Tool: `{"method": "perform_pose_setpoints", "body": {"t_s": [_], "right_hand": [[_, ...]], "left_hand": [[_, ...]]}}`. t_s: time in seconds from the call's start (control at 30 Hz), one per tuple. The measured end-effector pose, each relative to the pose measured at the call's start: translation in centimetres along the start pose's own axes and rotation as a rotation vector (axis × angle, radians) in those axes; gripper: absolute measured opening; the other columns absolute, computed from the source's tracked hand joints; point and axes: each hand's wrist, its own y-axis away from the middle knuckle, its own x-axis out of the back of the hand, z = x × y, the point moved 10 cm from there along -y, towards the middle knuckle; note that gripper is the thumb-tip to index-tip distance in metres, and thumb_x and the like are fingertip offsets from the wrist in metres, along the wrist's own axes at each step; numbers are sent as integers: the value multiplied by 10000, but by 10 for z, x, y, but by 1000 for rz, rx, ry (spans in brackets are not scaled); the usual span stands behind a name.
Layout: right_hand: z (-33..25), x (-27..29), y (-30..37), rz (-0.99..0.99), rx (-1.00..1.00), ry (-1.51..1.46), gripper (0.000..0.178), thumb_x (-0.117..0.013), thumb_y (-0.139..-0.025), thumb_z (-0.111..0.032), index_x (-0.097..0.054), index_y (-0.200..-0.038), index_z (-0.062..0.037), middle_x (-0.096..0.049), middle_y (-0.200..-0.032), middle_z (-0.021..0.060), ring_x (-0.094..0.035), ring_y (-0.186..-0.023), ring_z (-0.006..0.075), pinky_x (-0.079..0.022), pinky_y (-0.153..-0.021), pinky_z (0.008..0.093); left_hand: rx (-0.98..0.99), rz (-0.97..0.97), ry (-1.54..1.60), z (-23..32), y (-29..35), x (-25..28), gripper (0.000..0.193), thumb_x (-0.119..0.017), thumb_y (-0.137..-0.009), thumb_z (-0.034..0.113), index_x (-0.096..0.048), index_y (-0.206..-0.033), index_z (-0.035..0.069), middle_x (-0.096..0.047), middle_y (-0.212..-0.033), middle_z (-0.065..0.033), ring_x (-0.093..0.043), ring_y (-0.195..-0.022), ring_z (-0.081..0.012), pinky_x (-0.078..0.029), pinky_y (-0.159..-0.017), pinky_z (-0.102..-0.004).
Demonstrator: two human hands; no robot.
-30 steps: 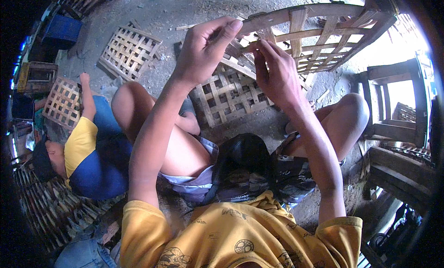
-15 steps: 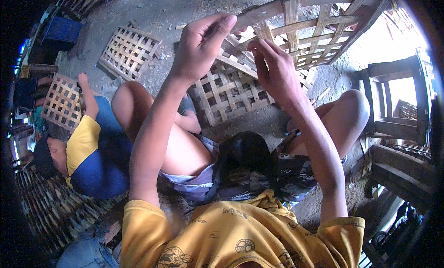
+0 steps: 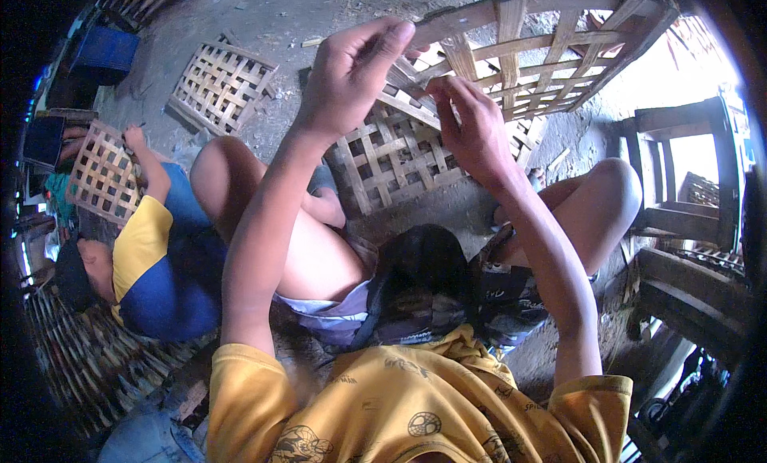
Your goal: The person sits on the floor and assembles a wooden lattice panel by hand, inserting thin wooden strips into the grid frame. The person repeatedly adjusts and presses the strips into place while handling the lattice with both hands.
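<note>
A slatted panel of woven bamboo strips (image 3: 509,31) is held up, tilted, in front of me. My left hand (image 3: 349,79) is closed round its near left corner, thumb on top of the frame edge. Just below that edge, the fingers of my right hand (image 3: 473,127) are curled together by the panel's lower left side. A thin strip runs close to the right fingertips, but what they pinch is hidden. Under both hands, a second woven panel (image 3: 399,163) lies on the floor between my knees.
Left of me sits a person in a yellow and blue shirt (image 3: 148,247), holding another woven panel (image 3: 104,171). More woven lattice (image 3: 224,87) lies on the floor at the far left, near a blue crate (image 3: 104,50). On my right stands a wooden frame (image 3: 679,219).
My right hand has moved slightly down, its fingers more curled. The held panel has shifted a little; my left hand keeps its grip. The neighbour's hand has shifted slightly left.
</note>
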Motion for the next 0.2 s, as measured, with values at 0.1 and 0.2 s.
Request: {"method": "perform_pose_setpoints", "body": {"t_s": [0.1, 0.2], "right_hand": [[11, -21, 9, -102, 85, 206, 289, -595, -856, -1, -640, -1137, -57, -667, -943, 172, -668, -919, 396, -561, -793, 479], [20, -24, 8, -176, 14, 188, 193, -652, -921, -63, -679, -1112, -72, -709, -1006, 142, -668, -960, 352, -554, -827, 455]], "left_hand": [[18, 10, 40, -2, -1, 1, 340, -591, -1064, 354, -756, -988, 67, -583, -655, 61, -426, -555, -9, -309, -512, -227], [18, -20, 56, -2, 0, 1, 311, -603, -1057, 344, -749, -1036, 71, -744, -818, 4, -508, -614, -4, -381, -534, -230]]}}
